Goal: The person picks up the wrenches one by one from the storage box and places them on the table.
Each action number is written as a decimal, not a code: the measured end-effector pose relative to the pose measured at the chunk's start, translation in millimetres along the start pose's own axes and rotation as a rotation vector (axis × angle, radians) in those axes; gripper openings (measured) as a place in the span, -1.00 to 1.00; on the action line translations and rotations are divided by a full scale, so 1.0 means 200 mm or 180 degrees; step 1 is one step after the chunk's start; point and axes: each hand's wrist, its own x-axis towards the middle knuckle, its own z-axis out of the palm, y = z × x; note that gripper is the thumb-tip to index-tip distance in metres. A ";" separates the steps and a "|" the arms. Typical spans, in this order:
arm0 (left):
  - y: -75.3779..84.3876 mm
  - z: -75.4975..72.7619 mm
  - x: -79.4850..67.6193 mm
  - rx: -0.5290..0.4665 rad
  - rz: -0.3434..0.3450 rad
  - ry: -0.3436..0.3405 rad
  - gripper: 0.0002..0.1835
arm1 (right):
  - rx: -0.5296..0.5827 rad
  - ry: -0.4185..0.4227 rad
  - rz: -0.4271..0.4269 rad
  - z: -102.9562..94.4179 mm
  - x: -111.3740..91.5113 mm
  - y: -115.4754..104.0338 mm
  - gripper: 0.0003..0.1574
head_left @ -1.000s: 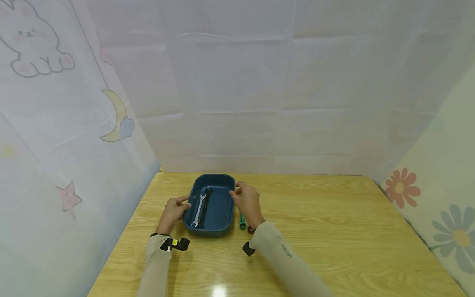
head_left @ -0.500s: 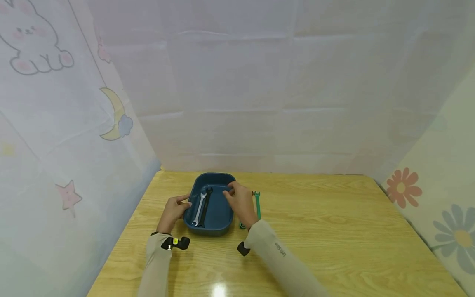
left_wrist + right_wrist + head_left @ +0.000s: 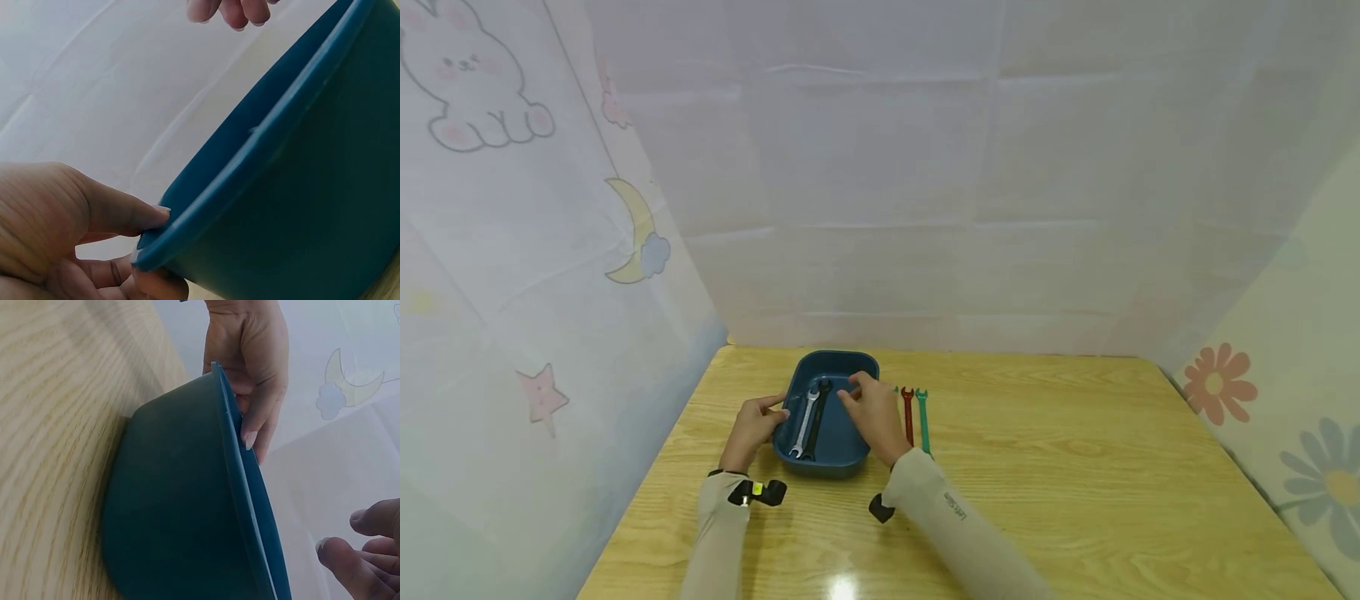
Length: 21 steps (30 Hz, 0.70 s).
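Note:
In the head view a dark blue plastic bin (image 3: 844,437) stands on the table. Its left rim is pinched by my left hand (image 3: 751,432), thumb inside and fingers outside, as the left wrist view shows of the bin wall (image 3: 287,206). A silver wrench (image 3: 805,425) and a black wrench (image 3: 817,422) lie side by side on the bin's floor. My right hand (image 3: 876,418) hovers over the bin's right side; in the right wrist view its fingers (image 3: 350,565) are apart from the rim, with nothing between them and the thumb.
Right of the bin, a red wrench (image 3: 908,417) and a green wrench (image 3: 924,423) lie on the wooden table (image 3: 1075,467). Another green wrench tip (image 3: 896,389) shows beside them, the rest hidden by my right hand. Printed cloth walls (image 3: 880,208) stand behind and at both sides.
My right hand has shifted left from the bin's right rim to over its inside, uncovering the red and green wrenches on the table. My left hand keeps its place on the rim.

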 end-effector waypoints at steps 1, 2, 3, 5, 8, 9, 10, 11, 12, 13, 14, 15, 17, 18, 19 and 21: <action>0.00 0.00 0.00 0.0006 0.0001 0.0002 -0.53 | 0.0010 -0.0008 -0.0001 0.00 0.00 0.00 -0.67; 0.00 0.00 0.00 0.0012 0.0002 0.0005 -0.53 | 0.0007 -0.0018 -0.0013 0.01 0.00 0.00 -0.68; 0.00 0.00 0.00 0.0016 0.0001 0.0006 -0.53 | 0.0002 -0.0021 -0.0033 0.01 0.00 0.00 -0.68; 0.00 0.00 0.00 0.0008 -0.0007 0.0007 -0.53 | -0.0014 -0.0023 -0.0070 0.02 0.00 0.00 -0.69; 0.01 0.00 0.01 -0.0001 -0.0024 0.0004 -0.53 | -0.0049 -0.0041 -0.0147 0.04 -0.01 0.00 -0.70; 0.01 0.00 0.01 0.0006 -0.0018 -0.0001 -0.53 | -0.0054 -0.0043 -0.0163 0.04 -0.01 0.00 -0.70; 0.01 0.00 0.01 0.0008 -0.0015 -0.0004 -0.53 | -0.0054 -0.0047 -0.0171 0.05 -0.01 0.00 -0.70; 0.01 0.00 0.01 0.0012 -0.0010 -0.0007 -0.53 | -0.0062 -0.0047 -0.0187 0.05 -0.01 0.00 -0.70; 0.02 0.00 0.01 0.0011 -0.0011 0.0002 -0.53 | -0.0068 -0.0047 -0.0189 0.06 -0.01 0.00 -0.70; 0.02 0.00 0.01 0.0013 -0.0007 0.0006 -0.53 | -0.0073 -0.0048 -0.0183 0.07 -0.01 0.00 -0.70; 0.02 0.00 0.01 0.0020 0.0003 0.0003 -0.53 | -0.0077 -0.0054 -0.0171 0.07 -0.01 0.00 -0.70; 0.02 0.00 0.01 0.0019 0.0005 0.0002 -0.53 | -0.0077 -0.0061 -0.0162 0.08 -0.01 0.00 -0.70; 0.02 0.00 0.01 0.0003 -0.0006 0.0002 -0.53 | -0.0064 -0.0094 -0.0124 0.09 -0.01 0.00 -0.70; 0.02 0.00 0.00 -0.0003 -0.0014 -0.0004 -0.53 | -0.0055 -0.0124 -0.0096 0.10 -0.01 0.00 -0.69; 0.02 0.00 0.00 -0.0006 -0.0023 -0.0008 -0.53 | -0.0039 -0.0154 -0.0077 0.10 -0.01 0.00 -0.69; 0.01 0.00 0.00 -0.0013 -0.0050 -0.0010 -0.53 | -0.0006 -0.0229 -0.0034 0.12 -0.01 0.00 -0.68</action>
